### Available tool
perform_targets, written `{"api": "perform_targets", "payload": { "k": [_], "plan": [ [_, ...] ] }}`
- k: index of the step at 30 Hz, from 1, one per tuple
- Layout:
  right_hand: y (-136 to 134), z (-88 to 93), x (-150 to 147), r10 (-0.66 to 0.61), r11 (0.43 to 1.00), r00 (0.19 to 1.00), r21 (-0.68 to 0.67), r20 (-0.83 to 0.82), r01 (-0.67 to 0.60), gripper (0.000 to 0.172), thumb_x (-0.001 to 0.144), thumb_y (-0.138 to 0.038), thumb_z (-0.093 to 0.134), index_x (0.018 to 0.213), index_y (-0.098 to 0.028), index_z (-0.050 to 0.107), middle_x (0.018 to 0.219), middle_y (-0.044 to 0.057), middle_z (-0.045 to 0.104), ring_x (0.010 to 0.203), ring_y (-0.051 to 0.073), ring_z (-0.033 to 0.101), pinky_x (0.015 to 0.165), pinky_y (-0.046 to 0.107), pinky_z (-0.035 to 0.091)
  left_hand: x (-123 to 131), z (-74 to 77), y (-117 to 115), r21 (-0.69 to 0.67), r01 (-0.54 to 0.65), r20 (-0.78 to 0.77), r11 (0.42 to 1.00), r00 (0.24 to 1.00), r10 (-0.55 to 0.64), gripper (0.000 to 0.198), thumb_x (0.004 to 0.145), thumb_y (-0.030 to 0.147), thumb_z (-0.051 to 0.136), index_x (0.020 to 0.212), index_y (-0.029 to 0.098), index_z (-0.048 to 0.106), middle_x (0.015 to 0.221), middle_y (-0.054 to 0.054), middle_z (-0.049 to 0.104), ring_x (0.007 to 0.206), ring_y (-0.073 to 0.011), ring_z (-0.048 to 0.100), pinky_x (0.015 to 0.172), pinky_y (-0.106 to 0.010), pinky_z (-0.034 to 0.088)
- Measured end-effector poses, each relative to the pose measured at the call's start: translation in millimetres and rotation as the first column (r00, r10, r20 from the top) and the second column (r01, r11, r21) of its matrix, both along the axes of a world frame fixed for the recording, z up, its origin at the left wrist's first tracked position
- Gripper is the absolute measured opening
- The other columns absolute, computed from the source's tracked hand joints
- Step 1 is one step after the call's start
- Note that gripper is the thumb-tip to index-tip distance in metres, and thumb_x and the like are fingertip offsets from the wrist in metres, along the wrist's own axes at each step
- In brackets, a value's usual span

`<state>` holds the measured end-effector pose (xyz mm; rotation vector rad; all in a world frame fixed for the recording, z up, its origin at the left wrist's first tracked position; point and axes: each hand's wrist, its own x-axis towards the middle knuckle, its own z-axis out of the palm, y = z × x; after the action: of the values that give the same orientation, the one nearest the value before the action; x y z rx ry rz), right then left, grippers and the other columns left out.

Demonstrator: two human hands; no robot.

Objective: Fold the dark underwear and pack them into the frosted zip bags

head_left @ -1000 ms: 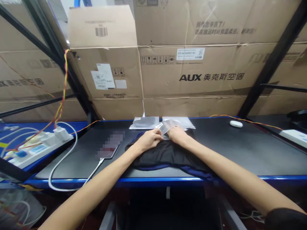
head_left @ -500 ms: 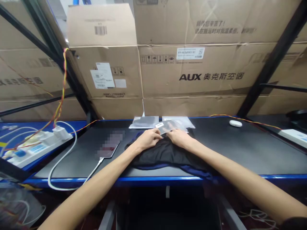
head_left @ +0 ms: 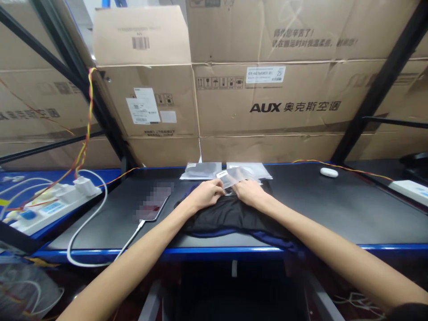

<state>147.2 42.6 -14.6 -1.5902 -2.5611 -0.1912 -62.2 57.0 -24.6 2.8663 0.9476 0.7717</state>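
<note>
A clear plastic bag with a small white label is held above a black cloth with dark blue edging. My left hand pinches the bag's near left edge between thumb and fingers. On the other side, my right hand is closed at the bag's opening, its fingertips partly hidden by the plastic. Something small and dark shows between the hands, too unclear to name. The cloth lies rumpled on the black table mat under both wrists and reaches the front edge.
Behind the hands lie two flat plastic packets, a left one and a right one. A phone on a white cable rests at the left. A white earbud case sits right, power strips at the far left and right. Cardboard walls the back.
Both hands keep almost the same place. The bag's near edge between them has shifted slightly, and a little more of its opening shows.
</note>
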Motion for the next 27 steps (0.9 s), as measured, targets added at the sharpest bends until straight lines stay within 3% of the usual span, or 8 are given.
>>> {"api": "perform_targets", "payload": {
  "k": [2,6,8,14,17,22,24,27],
  "plan": [
    [-8.7,-3.2,11.2,0.073,0.997,0.997,0.021,-0.027,-0.073,0.049,0.103,-0.037,0.034,0.15,-0.022,0.039,0.129,0.018,0.063,0.103,0.032,0.067,0.087,0.045,0.052,1.1,1.2,-1.9,-0.004,-0.003,0.0,1.0,1.0,0.003,0.022,0.085,0.009,0.06,0.089,0.02,0.078,0.096,-0.004,0.068,0.082,-0.0153,0.065,0.08,-0.026,0.051],
    [-23.0,-5.7,30.0,0.261,0.965,0.964,0.039,-0.059,-0.259,0.048,0.103,-0.041,0.036,0.149,-0.03,0.041,0.146,0.014,0.05,0.115,0.031,0.061,0.097,0.046,0.048,1.3,3.0,-2.9,-0.011,-0.016,0.009,1.0,1.0,0.016,0.02,0.086,0.011,0.06,0.089,0.02,0.078,0.093,-0.004,0.07,0.082,-0.0158,0.065,0.079,-0.027,0.051],
    [-25.3,-4.2,31.4,0.288,0.958,0.957,0.015,-0.038,-0.288,0.046,0.103,-0.041,0.035,0.148,-0.031,0.044,0.141,0.014,0.054,0.113,0.03,0.063,0.097,0.045,0.047,1.1,3.4,-2.7,-0.014,-0.021,0.011,1.0,1.0,0.021,0.02,0.086,0.01,0.06,0.089,0.02,0.078,0.092,-0.004,0.07,0.081,-0.0158,0.065,0.078,-0.027,0.051],
    [-16.8,2.2,9.2,0.174,0.983,0.985,-0.065,0.013,-0.173,0.048,0.105,-0.04,0.028,0.136,-0.02,0.059,0.113,0.016,0.072,0.099,0.03,0.068,0.089,0.043,0.05,0.8,3.5,-2.1,-0.011,0.012,0.002,1.0,1.0,-0.012,0.021,0.084,0.01,0.06,0.088,0.02,0.078,0.096,-0.004,0.07,0.082,-0.0151,0.066,0.079,-0.027,0.052],
    [-14.9,2.8,5.8,0.135,0.987,0.991,-0.089,0.017,-0.133,0.048,0.105,-0.041,0.028,0.135,-0.02,0.059,0.112,0.016,0.073,0.098,0.031,0.069,0.087,0.044,0.052,0.7,4.5,-3.2,0.0,-0.008,-0.006,1.0,1.0,0.008,0.021,0.084,0.009,0.06,0.088,0.019,0.078,0.095,-0.004,0.07,0.08,-0.0152,0.066,0.078,-0.027,0.052],
    [-29.1,1.0,32.5,0.292,0.956,0.95,0.037,-0.11,-0.29,0.047,0.101,-0.04,0.042,0.146,-0.027,0.047,0.148,0.014,0.049,0.124,0.032,0.057,0.102,0.048,0.047,0.2,8.5,-6.3,0.027,-0.058,0.019,0.998,0.998,0.057,0.021,0.083,0.009,0.059,0.086,0.019,0.077,0.091,-0.004,0.069,0.079,-0.0163,0.066,0.077,-0.027,0.052],
    [-38.3,-0.2,48.0,0.309,0.949,0.937,0.123,-0.166,-0.291,0.045,0.1,-0.036,0.046,0.142,-0.022,0.053,0.146,0.015,0.052,0.128,0.031,0.054,0.102,0.046,0.048,0.3,10.1,-7.2,0.023,-0.056,0.037,0.998,0.998,0.055,0.022,0.082,0.008,0.058,0.086,0.019,0.076,0.092,-0.004,0.07,0.081,-0.0164,0.066,0.079,-0.027,0.052],
    [-48.2,-2.1,69.7,0.405,0.904,0.866,0.271,-0.292,-0.332,0.034,0.098,-0.026,0.049,0.127,-0.022,0.066,0.13,0.01,0.066,0.119,0.024,0.062,0.1,0.038,0.051,0.5,11.6,-8.0,0.017,-0.067,0.042,0.998,0.997,0.066,0.023,0.082,0.007,0.057,0.086,0.02,0.076,0.093,-0.003,0.07,0.083,-0.0165,0.067,0.08,-0.027,0.052]
  ]
}}
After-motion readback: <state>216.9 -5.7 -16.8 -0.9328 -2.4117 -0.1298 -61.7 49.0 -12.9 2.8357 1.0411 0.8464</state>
